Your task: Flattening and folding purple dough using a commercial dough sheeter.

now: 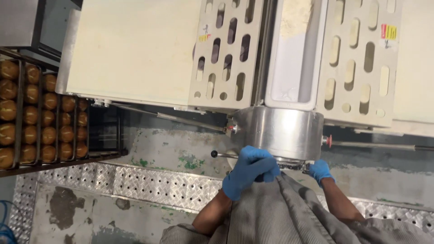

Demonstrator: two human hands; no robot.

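Steel drum housing, smooth and rounded, left hand fingers curled on black-knobbed lever, right hand grip unclear.

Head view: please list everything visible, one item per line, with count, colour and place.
Dough sheeter: one, cream panels with slotted guards, across the top.
Conveyor belt: one, cream, upper left.
Flour tray: one, white, some flour in it, top centre.
Steel housing: one, silver, centre front of the machine.
Lever with black knob: one, beside the left hand.
Rack of buns: one, many brown buns in rows, left edge.
Checker-plate floor strip: one, silver, lower left.
Left hand: blue glove, at the lever under the housing.
Right hand: blue glove, at the housing's lower right.
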